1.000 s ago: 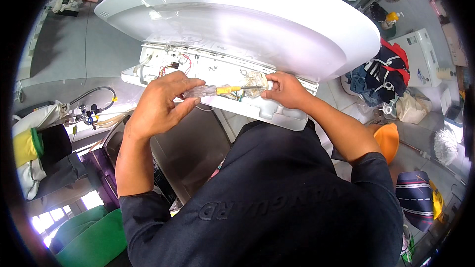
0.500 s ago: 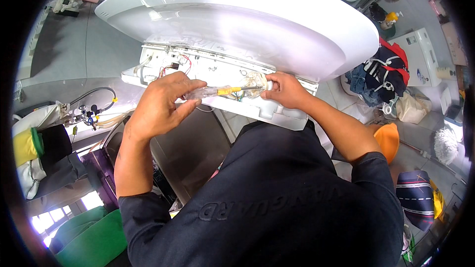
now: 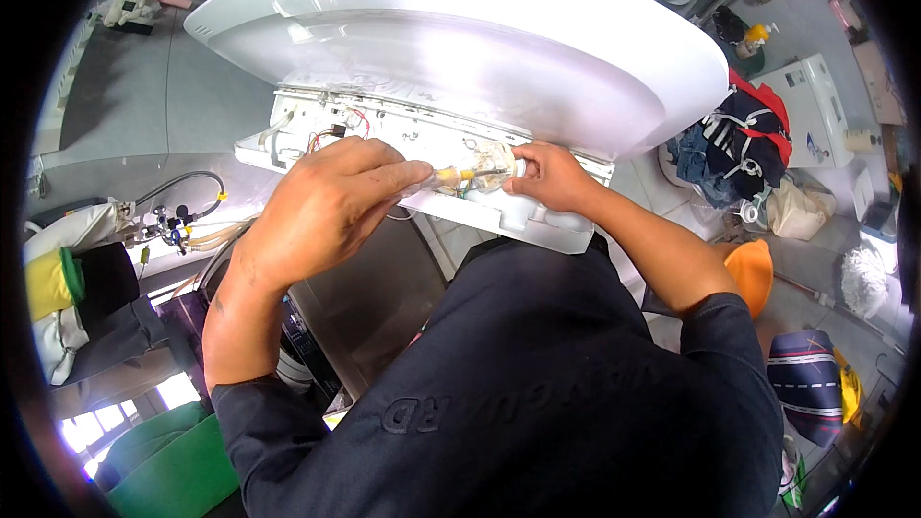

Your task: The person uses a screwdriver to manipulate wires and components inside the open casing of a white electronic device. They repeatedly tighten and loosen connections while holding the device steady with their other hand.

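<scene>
Left hand (image 3: pixel 336 197) slides along screwdriver (image 3: pixel 468 175)

Its fingertips have moved toward the white casing's (image 3: pixel 566 238) right end, covering most of the handle that showed earlier. The thumb has dropped from sight, less shaft shows, and the left forearm (image 3: pixel 240 326) has swung outward.

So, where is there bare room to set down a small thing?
The grey-brown top looks bare where visible, between left forearm, white unit and dark shirt; its depth below is unclear. Crowded: over the unit, where the left hand holds a screwdriver and the right hand a white part, near wires; and at right, around the clothes pile and pale bag.
</scene>
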Available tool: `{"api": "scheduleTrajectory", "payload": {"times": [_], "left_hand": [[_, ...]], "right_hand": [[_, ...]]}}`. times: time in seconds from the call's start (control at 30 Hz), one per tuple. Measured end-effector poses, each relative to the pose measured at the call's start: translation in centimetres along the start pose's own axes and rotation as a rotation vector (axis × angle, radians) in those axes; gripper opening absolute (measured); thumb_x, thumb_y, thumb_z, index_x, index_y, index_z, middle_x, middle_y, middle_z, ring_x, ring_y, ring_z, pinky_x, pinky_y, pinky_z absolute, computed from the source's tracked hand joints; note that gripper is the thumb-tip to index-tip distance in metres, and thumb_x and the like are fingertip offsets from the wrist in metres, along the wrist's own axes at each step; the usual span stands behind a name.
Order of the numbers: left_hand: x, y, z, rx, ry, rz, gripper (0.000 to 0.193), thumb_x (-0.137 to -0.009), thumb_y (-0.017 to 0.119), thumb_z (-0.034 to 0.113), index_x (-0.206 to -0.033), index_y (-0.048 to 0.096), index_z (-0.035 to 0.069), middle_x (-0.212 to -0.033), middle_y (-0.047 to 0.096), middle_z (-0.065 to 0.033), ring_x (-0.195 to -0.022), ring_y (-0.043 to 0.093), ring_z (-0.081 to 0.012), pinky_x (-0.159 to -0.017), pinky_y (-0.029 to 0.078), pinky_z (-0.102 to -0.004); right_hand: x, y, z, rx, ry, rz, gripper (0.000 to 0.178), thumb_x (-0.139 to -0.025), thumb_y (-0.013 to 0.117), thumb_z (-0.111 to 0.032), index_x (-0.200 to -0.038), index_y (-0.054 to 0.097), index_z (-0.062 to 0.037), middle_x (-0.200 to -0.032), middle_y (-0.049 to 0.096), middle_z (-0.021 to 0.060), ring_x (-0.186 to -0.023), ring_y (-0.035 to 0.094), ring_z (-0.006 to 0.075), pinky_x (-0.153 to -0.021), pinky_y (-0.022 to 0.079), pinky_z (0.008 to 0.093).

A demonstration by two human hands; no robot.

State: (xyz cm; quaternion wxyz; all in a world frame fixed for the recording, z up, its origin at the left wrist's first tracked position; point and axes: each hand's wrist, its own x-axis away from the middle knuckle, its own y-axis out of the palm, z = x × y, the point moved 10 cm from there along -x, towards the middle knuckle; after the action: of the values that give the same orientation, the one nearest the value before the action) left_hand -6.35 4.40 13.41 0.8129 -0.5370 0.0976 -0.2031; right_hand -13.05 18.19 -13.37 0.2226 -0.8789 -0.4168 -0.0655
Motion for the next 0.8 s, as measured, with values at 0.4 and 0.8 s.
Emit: {"api": "scheduleTrajectory", "payload": {"times": [0.4,0.8], "left_hand": [[-0.6,1.2,-0.8,-0.085,-0.115,-0.069,0.022,-0.095,0.069,0.018,-0.111,0.066,0.004,-0.092,0.067,-0.0165,-0.088,0.065,-0.0393,-0.077,0.052,-0.0458],[-1.2,2.7,-1.6,-0.004,-0.133,0.014,0.031,-0.097,0.067,0.019,-0.125,0.059,0.007,-0.096,0.066,-0.0186,-0.085,0.068,-0.0367,-0.075,0.053,-0.0441]], "right_hand": [[0.0,0.0,-0.1,-0.003,-0.017,0.005,0.054,-0.081,0.086,-0.030,-0.126,0.071,-0.0023,-0.088,0.061,0.0101,-0.076,0.060,0.0199,-0.070,0.049,0.0348],[0.0,0.0,0.1,0.002,-0.003,-0.005,0.062,-0.082,0.085,-0.031,-0.129,0.066,0.0037,-0.095,0.063,0.0132,-0.083,0.063,0.0234,-0.077,0.051,0.0354]]}}
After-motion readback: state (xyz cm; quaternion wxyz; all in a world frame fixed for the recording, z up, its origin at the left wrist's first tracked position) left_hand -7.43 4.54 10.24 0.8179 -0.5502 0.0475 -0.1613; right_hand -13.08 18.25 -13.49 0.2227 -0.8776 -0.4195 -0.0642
